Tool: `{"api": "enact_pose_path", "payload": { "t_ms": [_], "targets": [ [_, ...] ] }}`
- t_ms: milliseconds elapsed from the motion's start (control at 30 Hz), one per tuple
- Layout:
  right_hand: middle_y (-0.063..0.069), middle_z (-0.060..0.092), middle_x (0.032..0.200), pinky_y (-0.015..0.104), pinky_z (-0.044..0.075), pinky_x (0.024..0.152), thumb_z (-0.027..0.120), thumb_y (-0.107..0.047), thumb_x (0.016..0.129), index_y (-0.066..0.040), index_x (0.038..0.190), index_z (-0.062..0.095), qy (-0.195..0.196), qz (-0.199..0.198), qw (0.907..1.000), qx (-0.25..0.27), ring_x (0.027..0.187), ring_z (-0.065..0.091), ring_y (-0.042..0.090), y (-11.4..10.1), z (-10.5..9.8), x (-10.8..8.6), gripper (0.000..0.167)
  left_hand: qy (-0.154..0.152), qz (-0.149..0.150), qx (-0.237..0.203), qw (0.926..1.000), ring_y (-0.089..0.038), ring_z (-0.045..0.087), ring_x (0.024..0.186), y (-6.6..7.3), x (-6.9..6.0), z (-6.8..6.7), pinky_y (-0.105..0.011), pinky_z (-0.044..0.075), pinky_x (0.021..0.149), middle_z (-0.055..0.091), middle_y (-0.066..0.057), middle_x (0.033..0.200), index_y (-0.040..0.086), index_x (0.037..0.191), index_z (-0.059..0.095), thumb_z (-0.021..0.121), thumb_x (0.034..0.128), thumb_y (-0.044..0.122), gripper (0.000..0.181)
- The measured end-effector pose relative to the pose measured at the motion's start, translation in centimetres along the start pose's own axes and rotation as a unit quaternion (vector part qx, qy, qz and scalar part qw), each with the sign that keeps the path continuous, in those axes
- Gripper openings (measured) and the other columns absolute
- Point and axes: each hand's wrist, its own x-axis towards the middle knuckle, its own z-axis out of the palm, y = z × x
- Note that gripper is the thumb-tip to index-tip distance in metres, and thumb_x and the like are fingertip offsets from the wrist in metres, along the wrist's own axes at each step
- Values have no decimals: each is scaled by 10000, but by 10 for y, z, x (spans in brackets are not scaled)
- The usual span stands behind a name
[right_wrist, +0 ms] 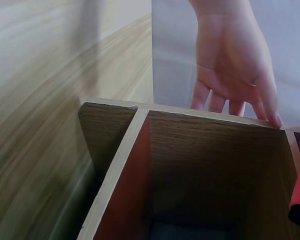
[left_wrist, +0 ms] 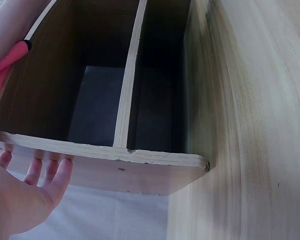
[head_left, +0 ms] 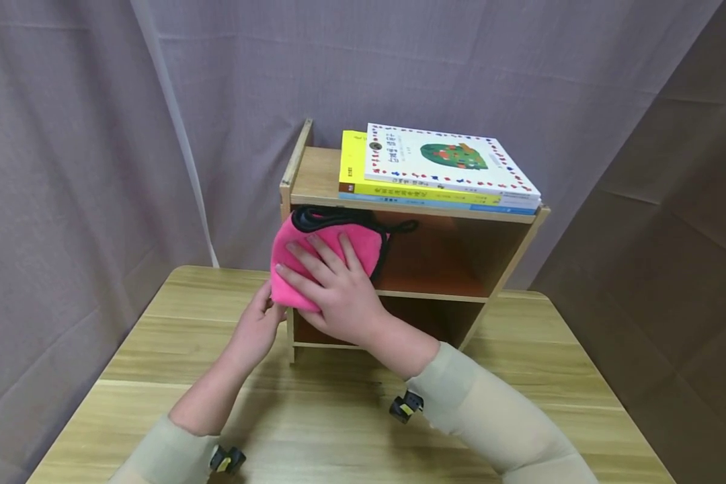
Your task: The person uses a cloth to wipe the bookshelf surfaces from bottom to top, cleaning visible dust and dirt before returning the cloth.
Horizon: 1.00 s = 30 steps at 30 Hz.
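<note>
A small wooden bookshelf (head_left: 429, 295) stands on the table. My left hand (head_left: 260, 326) holds the shelf's left side panel. In the right wrist view the left hand (right_wrist: 235, 65) has its thumb on the panel's front edge and its fingers behind it on the outer face. My right hand (head_left: 345, 299) lies with spread, nearly straight fingers on a folded pink cloth (head_left: 290, 232) with black edging, pressing it at the upper left front of the shelf. Only a corner of the cloth (left_wrist: 12, 60) shows in the left wrist view. The right palm is hidden.
Several books (head_left: 448, 161) lie stacked on the shelf's top, a white one uppermost over a yellow one. Wood-grain table (head_left: 520, 390) surrounds the shelf. Grey-purple curtains (head_left: 399, 67) hang behind and at the left, with a brownish covering (head_left: 653, 282) at the right.
</note>
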Motion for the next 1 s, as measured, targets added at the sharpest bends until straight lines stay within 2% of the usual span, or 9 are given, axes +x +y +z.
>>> {"api": "enact_pose_path", "payload": {
  "t_ms": [167,400,533,667,733,833,933,1000],
  "targets": [
    [76,379,1547,592,82,1183,666,-451,897,-231,1450,528,-89,44,9996,263,1492,162,327,1,0,-4,611,38,-34,20,10000,-312,501,1258,0,1,0,-467,483,994,428,-117,1469,206,1546,340,421,1057,190,496],
    [86,381,1540,653,159,1143,748,-435,831,-224,1429,551,-72,183,9978,640,1474,189,363,3,-1,-12,664,11,24,-7,10000,-308,540,1196,0,2,1,-447,506,965,442,-133,1430,195,1516,383,457,1066,294,467],
    [85,384,1545,687,206,1109,658,-428,886,-238,1445,533,-228,285,9972,650,1464,219,375,4,-5,-14,604,30,58,31,10000,-299,541,1188,0,1,1,-439,509,956,448,-134,1423,187,1519,376,460,1063,333,487],
    [47,334,1582,723,175,1090,548,-478,943,-294,1495,460,-734,572,9948,412,1468,215,361,3,-11,-13,588,33,137,66,9999,-305,541,1197,-1,0,1,-434,507,956,450,-139,1420,163,1525,362,449,1069,296,483],
    [15,267,1616,752,145,1075,509,-523,963,-337,1517,409,-1146,837,9895,286,1480,179,354,1,-16,-13,593,19,169,80,9998,-309,539,1200,-2,0,1,-438,504,957,449,-143,1419,147,1529,351,445,1071,267,483],
    [-22,148,1652,788,130,1046,419,-607,983,-403,1529,351,-1825,1272,9748,179,1497,107,347,-3,-25,-13,587,34,197,84,9998,-320,533,1208,-2,0,1,-455,500,962,445,-160,1418,134,1535,338,447,1070,264,495],
    [-29,85,1662,807,158,1019,329,-665,984,-453,1519,331,-2344,1606,9585,230,1505,56,339,-4,-31,-11,575,92,118,68,9999,-326,528,1207,-1,0,2,-481,494,973,445,-171,1411,144,1538,335,461,1065,301,515],
    [-22,86,1661,803,199,1009,298,-678,982,-466,1512,333,-2568,1698,9511,253,1501,73,340,-3,-34,-9,572,135,61,70,9999,-333,527,1203,-1,0,3,-490,492,978,446,-184,1405,144,1539,335,465,1063,314,522]
  ]
}}
